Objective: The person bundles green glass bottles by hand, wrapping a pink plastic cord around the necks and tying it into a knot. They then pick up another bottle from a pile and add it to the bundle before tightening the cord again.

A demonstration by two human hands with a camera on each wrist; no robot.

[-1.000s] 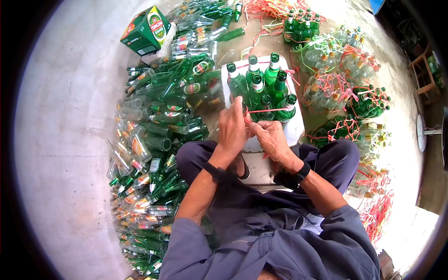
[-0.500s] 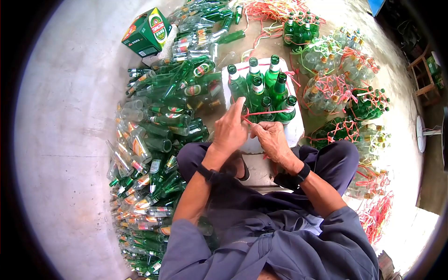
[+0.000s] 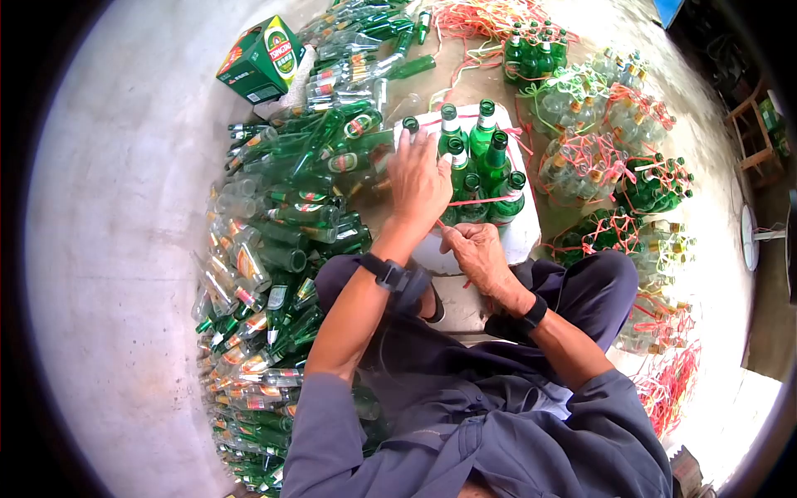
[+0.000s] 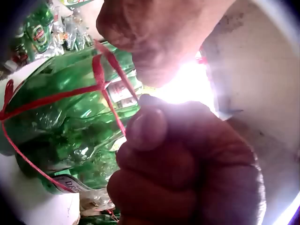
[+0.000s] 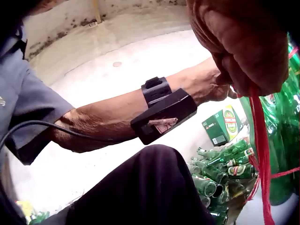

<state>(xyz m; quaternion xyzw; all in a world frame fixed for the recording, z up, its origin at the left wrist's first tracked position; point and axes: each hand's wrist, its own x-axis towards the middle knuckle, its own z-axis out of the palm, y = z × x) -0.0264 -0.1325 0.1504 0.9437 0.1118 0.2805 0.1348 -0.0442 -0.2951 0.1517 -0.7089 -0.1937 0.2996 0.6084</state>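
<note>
Standing upright on one white slab (image 3: 525, 236) are green bottles (image 3: 496, 170), of which I count seven necks; the left side of the group is partly hidden. One red strap (image 3: 473, 201) goes around them. The right hand (image 3: 480, 251) has its fingers curled and pinches this strap between thumb and finger. The left hand (image 3: 419, 184) is quite open, fingers almost straight, in front of the bottle at the far left corner; whether it touches the glass, I cannot tell. To the left lies one big pile of loose bottles (image 3: 286, 212), too many for counting, and one green box (image 3: 264, 62). To the right stand at least seven tied bundles (image 3: 581, 162), and two heaps of string (image 3: 486, 18) are visible.
</note>
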